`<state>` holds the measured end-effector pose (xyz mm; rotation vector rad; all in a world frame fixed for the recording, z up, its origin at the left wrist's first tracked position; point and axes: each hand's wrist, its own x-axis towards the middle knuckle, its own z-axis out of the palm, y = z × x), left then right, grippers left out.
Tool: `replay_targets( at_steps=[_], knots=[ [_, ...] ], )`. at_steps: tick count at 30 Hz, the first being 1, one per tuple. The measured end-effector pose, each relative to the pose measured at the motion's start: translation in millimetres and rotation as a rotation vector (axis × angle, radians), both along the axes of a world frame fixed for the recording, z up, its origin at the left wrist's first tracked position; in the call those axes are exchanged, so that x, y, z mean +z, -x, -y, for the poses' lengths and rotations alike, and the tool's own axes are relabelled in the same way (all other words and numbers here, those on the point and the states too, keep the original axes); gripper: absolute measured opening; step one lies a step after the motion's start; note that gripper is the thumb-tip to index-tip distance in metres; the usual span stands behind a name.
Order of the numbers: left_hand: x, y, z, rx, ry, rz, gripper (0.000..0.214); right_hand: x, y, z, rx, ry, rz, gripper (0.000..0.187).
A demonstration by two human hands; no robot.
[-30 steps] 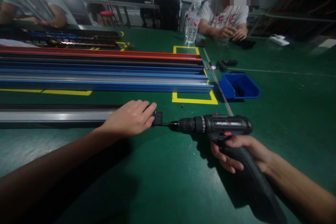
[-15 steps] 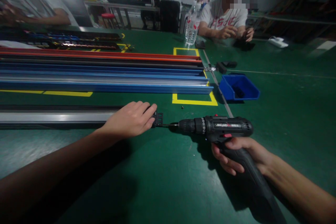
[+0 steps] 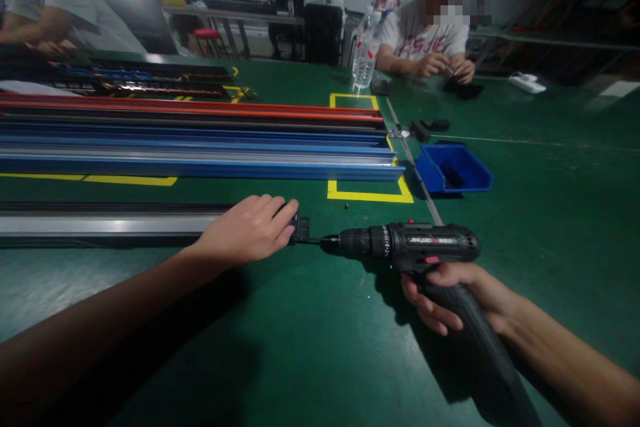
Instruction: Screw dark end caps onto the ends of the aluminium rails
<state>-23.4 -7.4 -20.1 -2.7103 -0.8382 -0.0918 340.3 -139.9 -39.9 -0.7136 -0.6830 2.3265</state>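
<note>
My left hand (image 3: 250, 227) is wrapped over the right end of a long silver and black metal profile (image 3: 110, 224), where a black end piece (image 3: 303, 228) sticks out past my fingers. In my right hand (image 3: 450, 293) is a black cordless drill (image 3: 430, 241), lying with its chuck pointing left. Its long thin bit (image 3: 320, 239) reaches the end piece; the exact contact point is too small to make out. A tiny screw (image 3: 347, 206) lies on the green table (image 3: 320, 347) behind the bit.
Behind the profile lie several blue profiles (image 3: 200, 157) and an orange one (image 3: 200, 105). A blue bin (image 3: 455, 170) with dark contents stands beyond the drill. Clear plastic bottles (image 3: 365, 53) stand farther back, near a seated person (image 3: 425, 40) handling something small.
Both hands, the drill and the profile hold nearly the same place; the view has shifted slightly. At the far left, a person's arms have moved lower.
</note>
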Motion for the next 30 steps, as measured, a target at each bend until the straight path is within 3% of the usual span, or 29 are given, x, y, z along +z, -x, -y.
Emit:
replay_targets(
  at_steps=[30],
  knots=[
    [-0.6,0.2,-0.8,-0.026,-0.035,-0.035,0.047,0.0,-1.3,-3.6,0.035,0.009,-0.067,0.034]
  ],
)
